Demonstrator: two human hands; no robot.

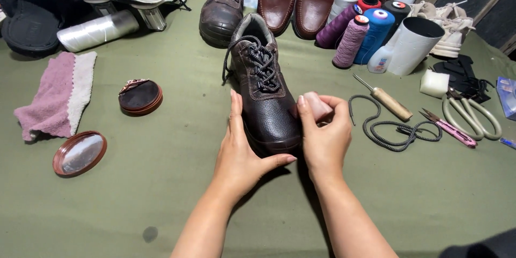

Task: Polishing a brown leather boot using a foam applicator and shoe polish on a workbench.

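The dark leather boot [264, 97] stands on the green bench [161, 183], toe toward the person. The left hand [239, 148] cups its toe flat and open; the right hand [322, 129] pinches a small pale block [317, 105]. The boot looks stiff and fairly heavy, best gripped at toe or heel

Both bare forearms reach up from the bottom edge and converge toward the middle. The left hand [239, 150] stands on edge, fingers straight and pressed together, thumb spread sideways toward the other hand. The right hand [322, 134] is curled, its fingers bent inward, apparently pinching something small at the fingertips.
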